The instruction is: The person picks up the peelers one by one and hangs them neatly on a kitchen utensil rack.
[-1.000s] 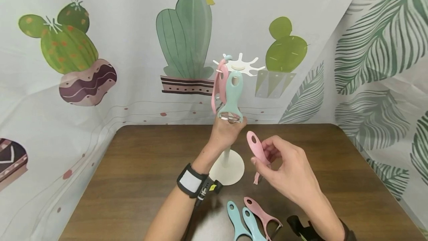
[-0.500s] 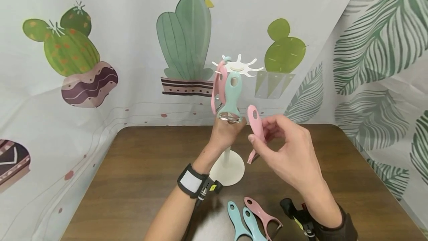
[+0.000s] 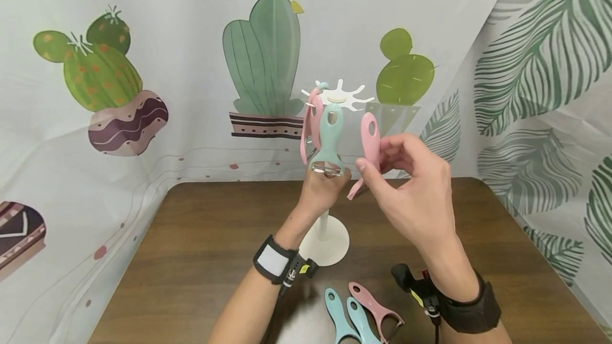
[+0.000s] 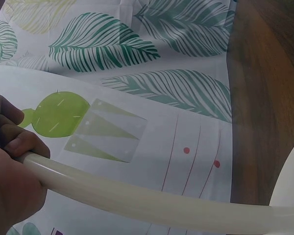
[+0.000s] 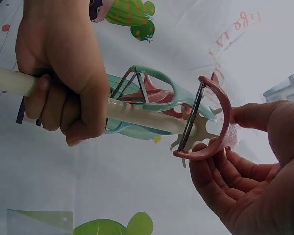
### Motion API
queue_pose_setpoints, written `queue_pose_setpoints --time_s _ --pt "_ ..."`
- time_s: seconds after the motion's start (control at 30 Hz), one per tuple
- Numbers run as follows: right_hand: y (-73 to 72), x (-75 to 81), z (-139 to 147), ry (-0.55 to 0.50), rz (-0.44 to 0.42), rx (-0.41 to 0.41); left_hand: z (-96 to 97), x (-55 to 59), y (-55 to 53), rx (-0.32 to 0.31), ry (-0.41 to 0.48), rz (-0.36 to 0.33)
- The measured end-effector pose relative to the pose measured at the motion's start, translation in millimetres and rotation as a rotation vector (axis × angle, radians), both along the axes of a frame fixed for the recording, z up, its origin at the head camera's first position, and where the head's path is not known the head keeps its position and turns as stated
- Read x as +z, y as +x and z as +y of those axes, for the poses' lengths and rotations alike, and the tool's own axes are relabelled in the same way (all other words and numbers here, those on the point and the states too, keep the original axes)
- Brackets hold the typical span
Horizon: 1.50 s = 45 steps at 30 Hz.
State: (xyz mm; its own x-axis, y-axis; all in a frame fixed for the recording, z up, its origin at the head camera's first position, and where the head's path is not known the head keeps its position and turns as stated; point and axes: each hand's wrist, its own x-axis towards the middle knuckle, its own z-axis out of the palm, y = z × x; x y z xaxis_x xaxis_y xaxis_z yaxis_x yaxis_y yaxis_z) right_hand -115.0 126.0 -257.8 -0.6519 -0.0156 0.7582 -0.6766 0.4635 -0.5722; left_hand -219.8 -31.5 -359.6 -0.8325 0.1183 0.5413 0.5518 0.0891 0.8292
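Observation:
My left hand (image 3: 322, 189) grips the pole (image 4: 117, 191) of a cream stand with a round base (image 3: 330, 248), its fingers curled round it. A star of hooks (image 3: 353, 97) tops the stand. From the hooks hang a mint peeler (image 3: 331, 134) in front and pink peelers (image 3: 313, 123) at the left, with a bit of mint behind them. My right hand (image 3: 416, 185) pinches a pink peeler (image 3: 370, 139) between thumb and fingers, handle hole upward, just right of the hanging mint one. Its blade (image 5: 192, 117) shows in the right wrist view.
On the brown table (image 3: 201, 259), near the front, lie a mint peeler (image 3: 336, 309), another mint peeler (image 3: 359, 317) and a pink peeler (image 3: 375, 301). Behind the table hangs a white cloth (image 3: 186, 68) with printed cacti and leaves. Each wrist wears a strapped camera.
My right hand has lifted the pink peeler from near the base up towards the hooks, and the peeler has turned more upright. My left hand has stayed on the pole.

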Motion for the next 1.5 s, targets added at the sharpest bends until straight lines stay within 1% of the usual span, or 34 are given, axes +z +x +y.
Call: queue_pose_setpoints --time_s 0.07,0.17,0.27,0.4,0.53,0.63,0.8,1.1,1.33,1.43,1.5 --pt "-3.2 1.4 -1 -0.004 0.004 0.002 0.5 -0.5 -0.3 0.0 0.0 0.0" --pt "-7.9 2.8 -2 -0.013 0.02 0.014 0.6 -1.7 0.8 0.002 0.005 -0.026" --pt "-11.7 3.9 -4 -0.02 0.031 0.027 0.3 -3.3 1.9 0.013 0.008 -0.037" --pt "-15.4 4.7 -5 -0.022 0.034 0.037 -0.1 -4.5 1.5 0.019 0.0 0.001" --pt "-19.3 4.9 -7 -0.019 0.034 0.048 -1.0 -6.6 0.0 0.007 -0.01 0.043" --pt "-22.0 4.1 -8 -0.017 0.032 0.054 -1.4 -8.0 -0.6 0.011 -0.021 0.059" --pt "-25.6 1.6 -10 -0.009 0.022 0.062 -0.7 -7.3 0.1 0.047 -0.049 0.055" --pt "-30.2 0.6 -12 0.017 0.012 0.032 -1.6 -3.8 -1.1 0.053 -0.036 0.064" --pt "-31.5 -5.5 -12 0.05 0.011 -0.012 1.3 -5.1 -2.6 0.01 0.0 0.089" --pt "-31.0 -9.0 -10 0.056 0.013 -0.013 1.5 -4.1 -2.1 0.021 -0.005 0.09" --pt "-31.0 -10.5 -10 0.058 0.014 -0.009 0.9 -3.4 -1.2 0.032 -0.008 0.075"
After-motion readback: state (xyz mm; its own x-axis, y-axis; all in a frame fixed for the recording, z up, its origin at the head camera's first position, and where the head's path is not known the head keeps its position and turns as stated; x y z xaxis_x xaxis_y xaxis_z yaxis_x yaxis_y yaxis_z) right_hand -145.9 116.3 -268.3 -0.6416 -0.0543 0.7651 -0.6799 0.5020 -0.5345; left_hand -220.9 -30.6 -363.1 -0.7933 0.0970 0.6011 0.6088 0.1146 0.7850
